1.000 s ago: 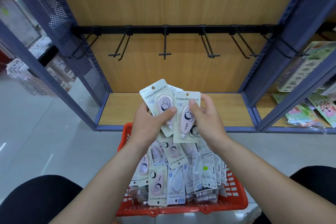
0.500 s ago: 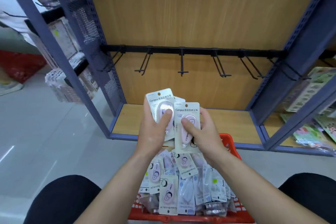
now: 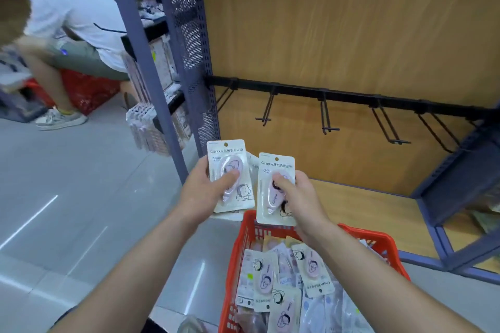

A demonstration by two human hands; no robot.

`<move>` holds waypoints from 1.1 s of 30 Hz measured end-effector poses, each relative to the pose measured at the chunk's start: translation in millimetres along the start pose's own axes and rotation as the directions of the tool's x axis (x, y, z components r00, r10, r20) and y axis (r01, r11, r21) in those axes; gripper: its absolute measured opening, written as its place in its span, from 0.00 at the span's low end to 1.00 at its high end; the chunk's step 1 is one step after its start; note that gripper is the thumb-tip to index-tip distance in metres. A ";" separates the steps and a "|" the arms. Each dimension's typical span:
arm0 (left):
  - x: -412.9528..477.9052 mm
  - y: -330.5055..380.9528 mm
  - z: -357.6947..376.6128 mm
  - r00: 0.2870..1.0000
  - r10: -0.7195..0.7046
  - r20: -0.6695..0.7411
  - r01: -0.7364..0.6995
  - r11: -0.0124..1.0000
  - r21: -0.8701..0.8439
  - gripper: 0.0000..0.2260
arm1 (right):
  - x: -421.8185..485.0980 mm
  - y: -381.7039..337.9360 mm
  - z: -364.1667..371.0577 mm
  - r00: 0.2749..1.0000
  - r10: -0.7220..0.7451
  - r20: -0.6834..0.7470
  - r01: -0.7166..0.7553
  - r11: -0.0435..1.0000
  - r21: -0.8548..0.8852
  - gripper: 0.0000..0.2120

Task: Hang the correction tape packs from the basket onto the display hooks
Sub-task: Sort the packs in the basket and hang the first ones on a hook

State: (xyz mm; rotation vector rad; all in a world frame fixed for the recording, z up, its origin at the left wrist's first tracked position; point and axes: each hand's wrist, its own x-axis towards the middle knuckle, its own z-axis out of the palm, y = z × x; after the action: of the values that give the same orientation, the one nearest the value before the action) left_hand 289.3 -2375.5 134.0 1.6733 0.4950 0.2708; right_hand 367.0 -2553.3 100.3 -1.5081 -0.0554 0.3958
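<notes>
**A:** Two correction tape packs are held upright, side by side, at the centre of the frame. The left pack [image 3: 230,170] is gripped by the left hand [image 3: 205,194], with the thumb laid across its front. The right pack [image 3: 276,184] is pinched by the right hand [image 3: 300,197].

**B:** Where are the others kept?

**A:** More packs [image 3: 284,284] are piled in the red basket [image 3: 243,235] at lower right. Black display hooks [image 3: 327,121] are fixed to a rail at right. A seated person [image 3: 70,21] is seen at upper left.

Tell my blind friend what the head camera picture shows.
The left hand holds up one pink correction tape pack, the right hand another pack. Below is a red basket full of more packs; ahead, bare display hooks on a wooden-backed shelf.
</notes>
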 end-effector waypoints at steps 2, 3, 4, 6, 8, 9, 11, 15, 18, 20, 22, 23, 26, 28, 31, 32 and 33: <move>11.7 -2.8 -21.1 0.998 0.021 -0.051 -0.022 1.000 -0.013 0.14 | 21.0 -0.3 13.9 0.999 0.047 0.023 -0.047 0.999 0.016 0.12; 16.6 -5.2 -30.4 0.996 0.032 -0.083 -0.034 0.999 -0.016 0.15 | 30.7 -0.3 21.6 0.998 0.043 0.034 -0.043 0.999 -0.020 0.13; 21.3 -8.6 -38.7 0.993 0.043 -0.111 -0.045 0.999 -0.017 0.15 | 40.4 0.2 29.9 0.999 0.029 0.046 -0.026 0.997 -0.066 0.12; 30.9 -17.8 -52.1 0.987 0.052 -0.152 -0.055 0.998 -0.016 0.16 | 61.1 2.6 47.3 0.997 0.004 0.078 0.006 0.991 -0.133 0.12; 37.8 -27.3 -61.2 0.985 0.049 -0.168 -0.051 0.999 -0.007 0.17 | 83.5 5.7 64.1 0.996 -0.011 0.093 0.027 0.986 -0.164 0.14; 40.1 -31.0 -64.8 0.983 0.050 -0.176 -0.050 0.999 0.004 0.18 | 95.7 7.5 72.8 0.995 -0.022 0.094 0.038 0.984 -0.172 0.14; 44.4 -37.5 -71.9 0.978 0.050 -0.202 -0.047 0.999 0.016 0.20 | 119.8 9.4 89.5 0.994 -0.053 0.094 0.068 0.983 -0.172 0.11; 54.0 -46.4 -86.3 0.968 0.037 -0.248 -0.034 0.999 0.017 0.19 | 154.5 11.0 113.6 0.991 -0.099 0.093 0.113 0.982 -0.152 0.10; 59.7 -51.3 -92.3 0.965 -0.002 -0.263 -0.002 1.000 -0.017 0.16 | 170.3 10.8 122.8 0.989 -0.109 0.104 0.122 0.984 -0.131 0.10; 61.8 -52.8 -92.3 0.965 -0.013 -0.262 0.005 0.999 -0.031 0.17 | 177.7 12.1 126.7 0.987 -0.109 0.116 0.123 0.985 -0.124 0.11; 63.2 -53.4 -90.3 0.966 -0.014 -0.259 0.003 0.999 -0.043 0.18 | 181.8 14.6 129.4 0.986 -0.107 0.124 0.123 0.984 -0.132 0.10; 63.9 -54.1 -89.3 0.965 -0.016 -0.261 0.003 0.999 -0.051 0.17 | 183.3 16.1 130.4 0.986 -0.108 0.125 0.125 0.982 -0.138 0.10; 65.7 -55.6 -86.0 0.967 -0.022 -0.255 0.003 0.997 -0.072 0.15 | 185.8 19.3 133.3 0.985 -0.120 0.122 0.137 0.980 -0.141 0.11; 67.0 -55.8 -84.0 0.968 -0.033 -0.251 0.010 0.996 -0.090 0.15 | 188.0 19.0 135.2 0.984 -0.145 0.108 0.160 0.976 -0.147 0.12; 69.3 -55.1 -83.1 0.964 -0.057 -0.261 0.028 0.993 -0.111 0.14 | 195.8 18.1 138.6 0.986 -0.146 0.082 0.158 0.974 -0.161 0.13; 70.2 -55.1 -82.9 0.962 -0.063 -0.264 0.034 0.993 -0.116 0.14 | 198.6 17.9 139.7 0.988 -0.138 0.075 0.150 0.970 -0.190 0.13; 70.7 -54.6 -82.8 0.962 -0.068 -0.265 0.036 0.992 -0.123 0.13 | 201.8 18.0 140.5 0.990 -0.126 0.067 0.138 0.964 -0.229 0.13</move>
State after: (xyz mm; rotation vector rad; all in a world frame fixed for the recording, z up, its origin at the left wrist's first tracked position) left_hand 305.2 -2264.3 87.0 1.5143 0.7118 0.4834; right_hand 512.6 -2360.5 51.4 -1.7153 -0.2496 0.3294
